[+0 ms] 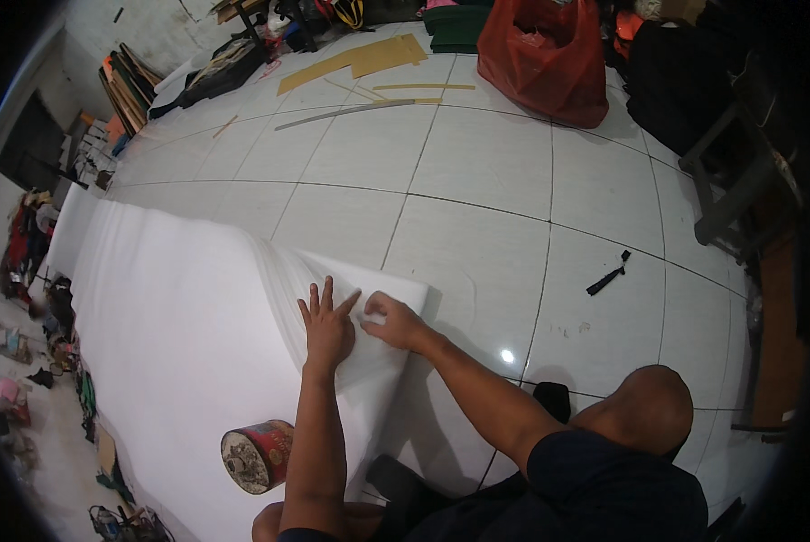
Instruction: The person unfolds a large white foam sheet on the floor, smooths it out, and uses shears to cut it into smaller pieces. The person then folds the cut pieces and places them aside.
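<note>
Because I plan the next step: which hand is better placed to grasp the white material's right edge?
Probably the right hand: nearer that edge of the white material, fingers curled; the left hand is farther in, fingers spread.

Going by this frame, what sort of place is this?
Likely a workshop, though the trade isn't clear: a large white sheet, a crusted red can on it, and yellow strips on the tiled floor.

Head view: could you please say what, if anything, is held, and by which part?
The left hand, spread over white sheeting, grips nothing; whether the right hand pinches anything cannot be told.
</note>
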`<state>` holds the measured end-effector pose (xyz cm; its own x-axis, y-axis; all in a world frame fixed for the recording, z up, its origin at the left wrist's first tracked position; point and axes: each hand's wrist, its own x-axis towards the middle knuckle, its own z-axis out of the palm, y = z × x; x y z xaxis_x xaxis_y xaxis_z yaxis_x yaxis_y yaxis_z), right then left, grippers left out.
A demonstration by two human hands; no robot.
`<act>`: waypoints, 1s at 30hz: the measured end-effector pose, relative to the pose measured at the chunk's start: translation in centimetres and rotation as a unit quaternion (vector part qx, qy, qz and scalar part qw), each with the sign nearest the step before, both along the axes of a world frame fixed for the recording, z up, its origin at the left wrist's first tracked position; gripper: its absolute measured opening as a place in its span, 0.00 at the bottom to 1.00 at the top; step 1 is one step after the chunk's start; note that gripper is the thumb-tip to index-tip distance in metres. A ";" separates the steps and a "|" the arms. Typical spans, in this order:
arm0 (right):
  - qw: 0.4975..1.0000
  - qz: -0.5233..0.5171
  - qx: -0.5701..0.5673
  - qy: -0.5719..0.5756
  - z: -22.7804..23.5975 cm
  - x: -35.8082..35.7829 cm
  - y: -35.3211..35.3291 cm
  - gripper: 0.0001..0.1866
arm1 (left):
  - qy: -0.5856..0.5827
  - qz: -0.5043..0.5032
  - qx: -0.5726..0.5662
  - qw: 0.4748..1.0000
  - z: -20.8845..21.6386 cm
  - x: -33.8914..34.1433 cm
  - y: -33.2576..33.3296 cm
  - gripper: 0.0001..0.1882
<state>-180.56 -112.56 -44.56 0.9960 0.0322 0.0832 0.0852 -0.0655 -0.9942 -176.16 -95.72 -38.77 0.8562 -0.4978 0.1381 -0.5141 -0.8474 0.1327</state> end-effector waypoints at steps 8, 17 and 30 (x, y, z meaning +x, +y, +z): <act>0.879 -0.220 -0.423 0.013 -4.5 -2.0 -3.3 0.14 | 0.123 0.017 -0.154 0.980 0.9 0.6 1.6 0.08; 0.998 0.012 0.001 0.058 -0.5 0.1 -0.1 0.14 | -0.020 0.018 -0.061 0.998 0.7 -0.2 -1.0 0.09; 0.893 -0.178 -0.413 0.025 -4.8 -1.8 -3.2 0.19 | 0.111 0.082 -0.091 0.986 1.3 0.3 -0.4 0.11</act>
<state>-182.38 -115.80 -49.37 0.9570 -0.2575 0.1336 -0.1297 -0.7917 -0.5970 -175.90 -96.15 -37.50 0.9424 -0.3343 0.0120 -0.3129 -0.8684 0.3848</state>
